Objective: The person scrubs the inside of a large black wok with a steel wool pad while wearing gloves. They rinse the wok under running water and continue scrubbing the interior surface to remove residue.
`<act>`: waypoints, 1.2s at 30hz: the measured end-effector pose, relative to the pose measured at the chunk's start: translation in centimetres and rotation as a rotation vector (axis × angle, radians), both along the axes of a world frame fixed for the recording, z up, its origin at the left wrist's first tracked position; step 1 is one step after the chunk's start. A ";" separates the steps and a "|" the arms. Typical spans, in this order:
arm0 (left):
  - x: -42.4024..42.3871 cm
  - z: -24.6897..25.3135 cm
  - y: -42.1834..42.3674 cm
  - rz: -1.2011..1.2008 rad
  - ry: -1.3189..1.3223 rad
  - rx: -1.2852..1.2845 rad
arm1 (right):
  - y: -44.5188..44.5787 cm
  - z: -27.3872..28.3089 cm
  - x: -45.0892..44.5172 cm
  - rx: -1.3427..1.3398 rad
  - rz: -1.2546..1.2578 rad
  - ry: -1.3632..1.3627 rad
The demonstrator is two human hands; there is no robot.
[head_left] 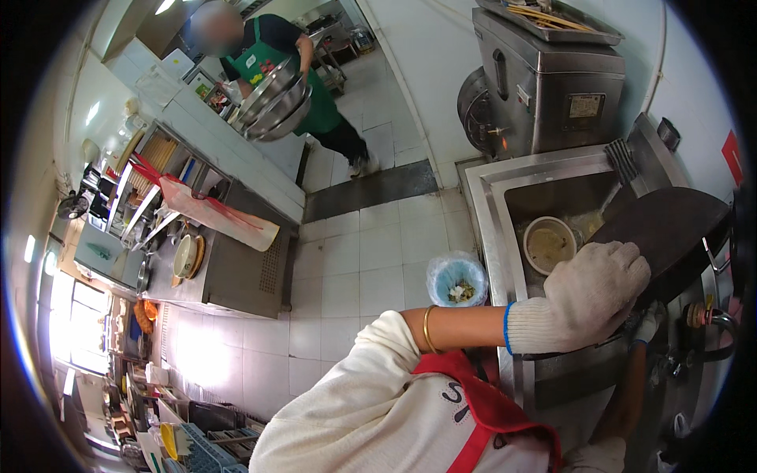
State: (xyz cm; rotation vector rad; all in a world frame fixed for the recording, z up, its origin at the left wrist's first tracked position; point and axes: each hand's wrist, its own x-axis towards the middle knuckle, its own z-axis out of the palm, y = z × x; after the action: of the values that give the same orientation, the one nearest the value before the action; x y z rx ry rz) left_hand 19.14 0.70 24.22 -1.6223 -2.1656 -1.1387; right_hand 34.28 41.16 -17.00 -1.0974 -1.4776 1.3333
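Observation:
My left hand (582, 298), in a thick off-white knit glove with a blue cuff edge, is closed in a fist at the near edge of a large dark wok-like pan (668, 230). The glove hides its fingertips and the part of the pan beneath. The pan leans over the right side of a steel sink (488, 207). My right hand (649, 325), gloved too, reaches in low by the pan's underside; its fingers are partly hidden. Left of the pan, a round white tub (550, 245) holding cloudy liquid sits in the sink basin.
A bent faucet (718, 322) stands at the right. A bin with a blue liner (457, 281) holds scraps beside the sink. Behind the sink is a steel machine (544, 83). A co-worker in a green apron (319, 97) carries stacked metal bowls (278, 103) by the doorway.

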 end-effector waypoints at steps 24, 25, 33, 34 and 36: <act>-18.3 -12.6 2.2 0.407 -0.517 -0.203 | -5.4 11.9 1.2 0.326 -0.264 -0.942; -18.9 -13.9 2.6 0.386 -0.543 -0.188 | -5.1 11.5 1.8 0.346 -0.272 -0.968; -21.4 -17.1 2.4 0.316 -0.712 -0.117 | -10.6 17.5 -2.0 0.473 -0.144 -1.339; -21.3 -16.9 2.2 0.309 -0.731 -0.102 | -12.5 17.6 -2.5 0.696 -0.059 -1.605; -21.9 -17.5 1.7 0.289 -0.741 -0.075 | -15.6 17.7 -3.5 0.669 0.488 -1.792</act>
State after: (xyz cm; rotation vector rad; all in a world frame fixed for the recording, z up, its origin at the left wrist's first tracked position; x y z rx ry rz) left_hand -2.77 2.38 6.76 -0.9226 -2.7722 -1.7661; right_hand 30.81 25.54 0.75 -1.4608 -3.2021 -0.4290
